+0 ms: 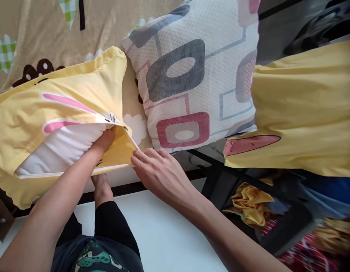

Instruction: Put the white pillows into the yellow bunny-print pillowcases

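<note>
A yellow pillowcase [87, 81] with pink rabbit ears lies on the bed at the left, its side opening spread wide. Inside it shows a white pillow [70, 145]. My left hand [107, 139] reaches through the opening, beside the pillow's right end; the fabric hides its fingers. At the right corner of the opening, my right hand [158, 164] has its fingers closed on the pillowcase's edge and pulls it taut.
A patterned pillow [191, 75] leans to the right of the case. Beyond it hangs a yellow cloth [302, 109] with a pink shape. A beige blanket [101, 22] covers the bed. Crumpled clothes [252, 204] sit low at the right, near a dark frame [288, 219].
</note>
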The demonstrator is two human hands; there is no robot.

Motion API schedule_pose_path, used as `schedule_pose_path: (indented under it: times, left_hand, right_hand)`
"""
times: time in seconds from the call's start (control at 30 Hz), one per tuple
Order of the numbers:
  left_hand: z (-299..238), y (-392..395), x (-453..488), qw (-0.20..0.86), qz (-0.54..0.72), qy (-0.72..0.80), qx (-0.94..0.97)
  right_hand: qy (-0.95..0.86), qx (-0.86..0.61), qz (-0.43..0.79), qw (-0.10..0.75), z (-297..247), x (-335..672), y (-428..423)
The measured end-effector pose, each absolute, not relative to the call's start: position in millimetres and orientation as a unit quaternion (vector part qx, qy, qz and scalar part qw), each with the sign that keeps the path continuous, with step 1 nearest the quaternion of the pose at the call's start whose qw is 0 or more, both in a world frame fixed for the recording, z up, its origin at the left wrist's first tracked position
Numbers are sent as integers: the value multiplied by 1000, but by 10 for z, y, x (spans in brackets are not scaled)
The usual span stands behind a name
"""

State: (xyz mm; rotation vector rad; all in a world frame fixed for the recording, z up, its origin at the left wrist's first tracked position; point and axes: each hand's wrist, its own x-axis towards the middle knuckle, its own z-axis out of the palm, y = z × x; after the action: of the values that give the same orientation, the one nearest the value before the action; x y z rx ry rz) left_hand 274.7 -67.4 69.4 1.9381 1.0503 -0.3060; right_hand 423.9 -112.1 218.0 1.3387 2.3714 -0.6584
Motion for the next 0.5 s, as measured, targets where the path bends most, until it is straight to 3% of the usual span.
schedule_pose_path:
  times: [0.13, 0.33, 0.5]
  left_hand:
    - [772, -551, 2665, 454, -178, 413, 769]
    - [891, -462, 2454, 552, -84, 315, 767]
    - [843, -546, 2369, 570, -114, 250, 775]
  right_hand:
    - [824, 488, -232, 167, 2114, 4281, -1128]
    - [819, 505, -224, 157, 2049, 4309, -1177]
    - [825, 503, -217, 138, 2124, 4304, -1207]
